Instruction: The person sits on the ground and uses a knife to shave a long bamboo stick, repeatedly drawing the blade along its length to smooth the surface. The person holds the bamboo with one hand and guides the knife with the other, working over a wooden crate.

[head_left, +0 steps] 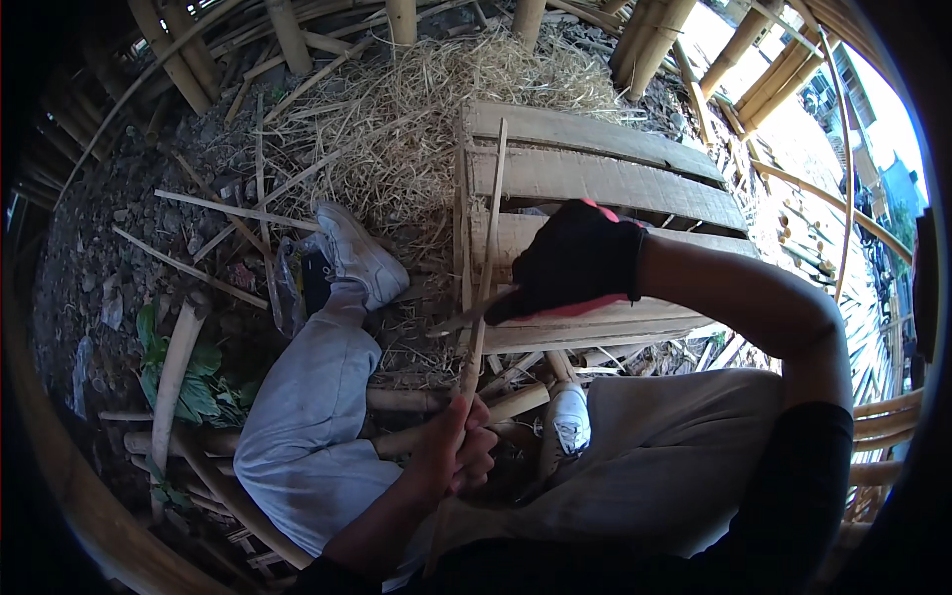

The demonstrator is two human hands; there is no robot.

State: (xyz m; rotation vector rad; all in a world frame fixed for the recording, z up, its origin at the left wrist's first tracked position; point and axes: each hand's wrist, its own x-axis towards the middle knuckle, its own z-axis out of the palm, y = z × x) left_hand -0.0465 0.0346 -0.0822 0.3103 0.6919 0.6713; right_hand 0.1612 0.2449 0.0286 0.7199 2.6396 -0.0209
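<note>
My left hand point(456, 451), bare, is closed round the lower part of a long, thin bamboo strip point(492, 213). The strip runs from my lap up past the hand and over the left end of a slatted wooden crate point(605, 174). A black and red glove covers my right hand point(570, 263), whose fingers are wrapped round a knife point(461, 319). Its handle is hidden in the glove. The blade points left and crosses the strip above my left hand, seeming to touch it.
Dry straw shavings point(426, 149) heap beyond my outstretched foot. Loose bamboo slivers point(233, 208) lie on the rubble ground at left. A cut bamboo pole point(177, 372) stands near green leaves point(193, 382). Thick bamboo posts point(650, 45) line the far side.
</note>
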